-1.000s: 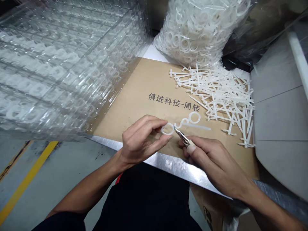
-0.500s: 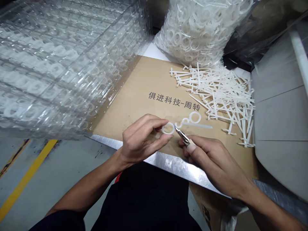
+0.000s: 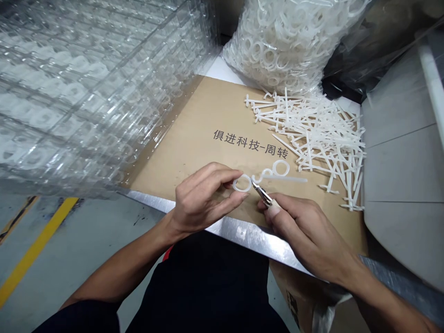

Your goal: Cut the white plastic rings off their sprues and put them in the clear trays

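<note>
My left hand [image 3: 203,199] pinches a small white plastic ring [image 3: 242,183] between thumb and forefinger, just above the brown cardboard sheet [image 3: 208,120]. My right hand [image 3: 305,233] grips small metal cutters [image 3: 262,194], whose tip touches the ring's right edge. Just beyond the tip lies a white sprue piece [image 3: 277,172] with two more rings on a thin runner.
A heap of cut white runner sticks [image 3: 312,134] lies on the cardboard's far right. A clear bag full of white rings [image 3: 287,41] stands behind it. Stacked clear plastic trays [image 3: 86,88] fill the left. The table's metal edge [image 3: 243,236] runs below my hands.
Nothing has visibly changed beyond a slight shift of the camera; both hands keep the same grip on ring and cutters.
</note>
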{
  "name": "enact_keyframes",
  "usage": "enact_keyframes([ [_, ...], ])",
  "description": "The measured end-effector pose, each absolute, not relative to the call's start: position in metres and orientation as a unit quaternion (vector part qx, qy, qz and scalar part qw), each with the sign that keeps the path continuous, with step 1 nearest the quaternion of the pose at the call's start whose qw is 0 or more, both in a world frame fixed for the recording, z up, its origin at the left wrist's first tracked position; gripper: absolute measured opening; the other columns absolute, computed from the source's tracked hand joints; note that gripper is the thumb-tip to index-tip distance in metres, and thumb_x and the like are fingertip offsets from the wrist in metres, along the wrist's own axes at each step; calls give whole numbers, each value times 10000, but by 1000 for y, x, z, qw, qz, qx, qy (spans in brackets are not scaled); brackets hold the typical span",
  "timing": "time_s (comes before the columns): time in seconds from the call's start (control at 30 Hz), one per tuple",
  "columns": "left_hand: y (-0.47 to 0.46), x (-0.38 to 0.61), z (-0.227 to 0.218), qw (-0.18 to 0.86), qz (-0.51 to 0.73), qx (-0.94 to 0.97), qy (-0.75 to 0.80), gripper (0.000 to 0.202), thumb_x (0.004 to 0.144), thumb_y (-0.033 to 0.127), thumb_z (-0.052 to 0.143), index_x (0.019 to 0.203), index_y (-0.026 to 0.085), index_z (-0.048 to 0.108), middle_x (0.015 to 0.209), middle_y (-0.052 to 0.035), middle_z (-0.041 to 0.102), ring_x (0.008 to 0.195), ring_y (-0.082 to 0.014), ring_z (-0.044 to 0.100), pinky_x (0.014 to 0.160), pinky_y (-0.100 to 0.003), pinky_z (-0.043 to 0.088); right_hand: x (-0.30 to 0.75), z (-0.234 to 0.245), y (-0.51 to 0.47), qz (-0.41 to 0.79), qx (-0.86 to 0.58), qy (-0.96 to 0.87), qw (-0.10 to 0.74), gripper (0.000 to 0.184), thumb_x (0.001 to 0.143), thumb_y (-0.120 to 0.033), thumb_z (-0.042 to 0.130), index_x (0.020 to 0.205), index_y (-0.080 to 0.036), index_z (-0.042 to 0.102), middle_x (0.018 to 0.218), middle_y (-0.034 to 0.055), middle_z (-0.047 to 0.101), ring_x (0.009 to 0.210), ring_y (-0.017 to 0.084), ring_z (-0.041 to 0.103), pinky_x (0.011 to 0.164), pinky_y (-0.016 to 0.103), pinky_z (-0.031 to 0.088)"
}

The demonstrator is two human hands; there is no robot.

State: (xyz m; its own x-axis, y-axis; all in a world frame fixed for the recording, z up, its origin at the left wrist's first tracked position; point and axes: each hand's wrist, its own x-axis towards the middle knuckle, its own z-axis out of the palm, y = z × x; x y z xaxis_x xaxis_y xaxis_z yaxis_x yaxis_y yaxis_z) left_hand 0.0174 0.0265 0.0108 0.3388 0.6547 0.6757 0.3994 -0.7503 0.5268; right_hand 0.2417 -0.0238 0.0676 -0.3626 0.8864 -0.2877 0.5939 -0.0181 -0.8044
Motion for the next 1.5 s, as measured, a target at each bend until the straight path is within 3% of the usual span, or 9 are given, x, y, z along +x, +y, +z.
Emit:
enact_keyframes([
  [0.3,27,17,10,137,473,805,331,244,908,240,774,1133,173,705,876,-32,742,737,-116,686,689,-230,585,239,62,-24,445,-552,-690,148,377,1102,-341,339,780,-218,491,702,-6,540,634,163,498,642,342,339],
  [0.63,27,18,9,124,498,785,347,259,884,266,813,1099,163,711,884,-41,746,784,-132,704,702,-241,590,244,55,-24,476,-558,-660,164,428,1119,-425,339,845,-206,584,664,-31,512,594,148,472,592,325,328],
  [0.97,27,16,11,123,515,772,351,272,866,283,837,1074,149,724,849,-35,730,769,-122,690,680,-225,574,243,53,-23,463,-560,-664,175,447,1109,-420,360,726,-218,475,635,-34,481,576,136,444,578,314,322],
  [1.5,27,15,10,107,522,771,348,321,856,365,844,1056,148,719,829,-29,729,747,-115,676,675,-221,571,245,56,-23,467,-558,-666,162,433,1106,-424,368,790,-209,572,651,-33,500,582,139,464,581,318,331],
])
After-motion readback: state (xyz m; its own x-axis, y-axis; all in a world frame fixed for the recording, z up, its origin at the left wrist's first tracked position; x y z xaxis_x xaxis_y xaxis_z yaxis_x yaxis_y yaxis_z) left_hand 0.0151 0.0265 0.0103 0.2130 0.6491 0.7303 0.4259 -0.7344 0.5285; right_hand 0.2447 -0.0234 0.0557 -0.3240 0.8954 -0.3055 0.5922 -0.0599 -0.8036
